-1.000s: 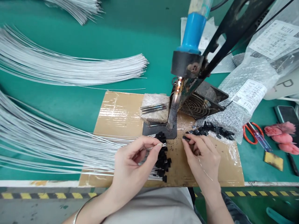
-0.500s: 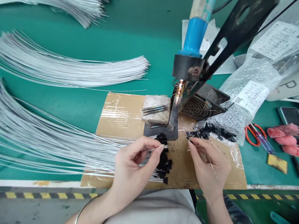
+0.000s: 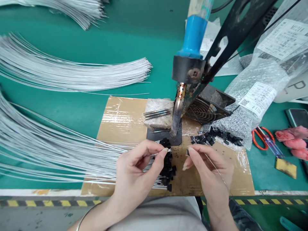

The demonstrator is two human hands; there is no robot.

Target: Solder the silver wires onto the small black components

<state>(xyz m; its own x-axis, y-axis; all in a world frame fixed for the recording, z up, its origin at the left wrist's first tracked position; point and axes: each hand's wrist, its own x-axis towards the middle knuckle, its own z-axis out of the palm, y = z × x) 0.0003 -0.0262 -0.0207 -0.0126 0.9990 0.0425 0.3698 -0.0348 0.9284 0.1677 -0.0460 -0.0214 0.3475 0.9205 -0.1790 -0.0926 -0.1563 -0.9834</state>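
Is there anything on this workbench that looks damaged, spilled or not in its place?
Two things: dark specks are scattered near the cardboard's middle, like debris, and the yellow pad at right has a dark, scorched-looking stain.

Clock centred on cardboard point(image 3: 125, 118), near edge of worktop point(image 3: 163, 38). Near wire bundle point(image 3: 72, 150) at 9, ends on cardboard. Second bundle point(image 3: 96, 75) at 10. Plate point(image 3: 176, 139) on cardboard toward 12; rods point(image 3: 157, 114) on block point(image 3: 156, 123). Fan point(image 3: 207, 109) at 1, connector pile point(image 3: 209, 136) at 2, scissors point(image 3: 261, 146) and phone point(image 3: 298, 118) at 3.
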